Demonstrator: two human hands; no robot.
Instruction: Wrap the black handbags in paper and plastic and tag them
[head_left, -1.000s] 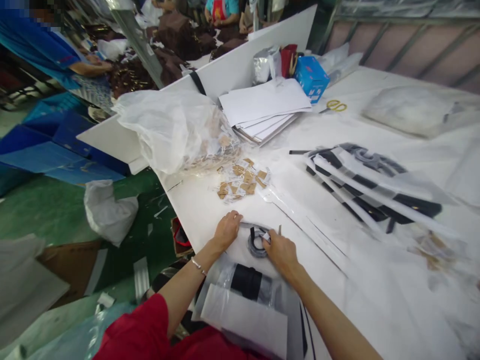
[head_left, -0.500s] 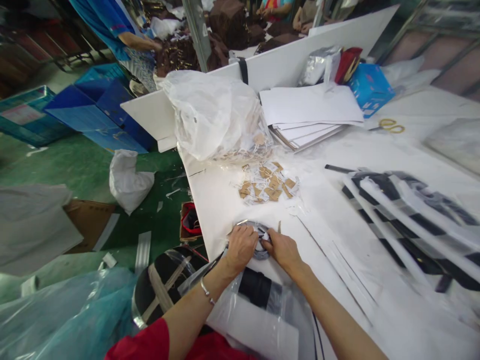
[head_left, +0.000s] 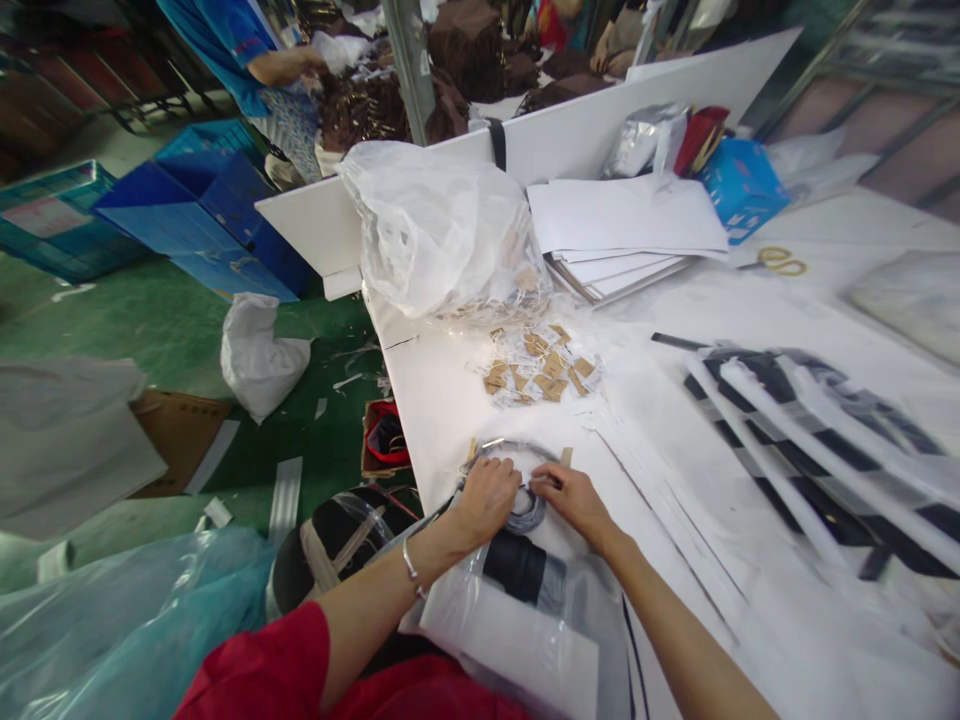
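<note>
Both my hands meet at the near edge of the white table (head_left: pixel 675 420). My left hand (head_left: pixel 487 497) is closed, fingers curled down on a small coiled grey and black strap (head_left: pixel 527 515) inside clear plastic. My right hand (head_left: pixel 574 497) pinches the same coil from its right side. Just below the hands lies a clear plastic bag (head_left: pixel 517 610) holding a black item with a white card. A small heap of brown paper tags (head_left: pixel 536 365) in clear sleeves lies beyond the hands.
A crumpled clear bag (head_left: pixel 439 230) and a stack of white sheets (head_left: pixel 622 225) sit at the back. Bagged black and white pieces (head_left: pixel 817 430) lie to the right. Yellow scissors (head_left: pixel 776 260) and a blue box (head_left: pixel 742 185) stand farther back. Another person (head_left: pixel 240 45) works at the upper left.
My left hand came in from the table edge and closed onto the coiled strap beside my right hand. The camera view shifted left and down.
</note>
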